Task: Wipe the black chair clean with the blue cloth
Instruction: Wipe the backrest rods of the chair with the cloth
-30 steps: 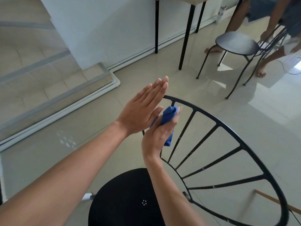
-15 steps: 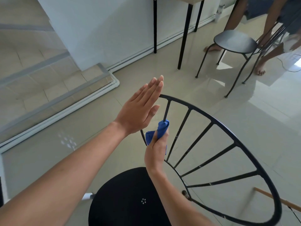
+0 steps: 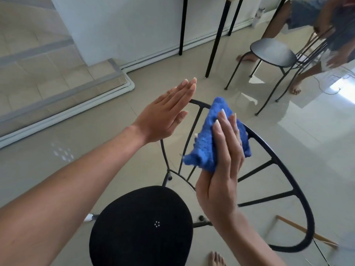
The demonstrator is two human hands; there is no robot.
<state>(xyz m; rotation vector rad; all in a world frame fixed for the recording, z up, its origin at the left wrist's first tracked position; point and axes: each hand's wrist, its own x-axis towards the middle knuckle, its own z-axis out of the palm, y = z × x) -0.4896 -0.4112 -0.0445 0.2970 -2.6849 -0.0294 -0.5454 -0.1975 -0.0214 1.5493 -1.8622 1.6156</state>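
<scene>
The black chair (image 3: 141,225) stands below me, its round seat near the bottom and its curved wire backrest (image 3: 276,160) arcing to the right. My right hand (image 3: 221,169) presses the blue cloth (image 3: 209,143) flat against the upper left part of the backrest rim and spokes. My left hand (image 3: 167,114) hovers flat with fingers together, just left of the backrest top, touching nothing. The cloth hides part of the rim.
A second black chair (image 3: 272,52) stands at the upper right with another person (image 3: 307,18) beside it. Black table legs (image 3: 217,37) rise near the white wall. A tiled step (image 3: 63,89) lies left. A wooden stick (image 3: 305,232) rests on the floor at the lower right.
My right hand has moved up and to the right along the backrest, opening flat so the cloth now spreads over the rim. My left hand has barely moved.
</scene>
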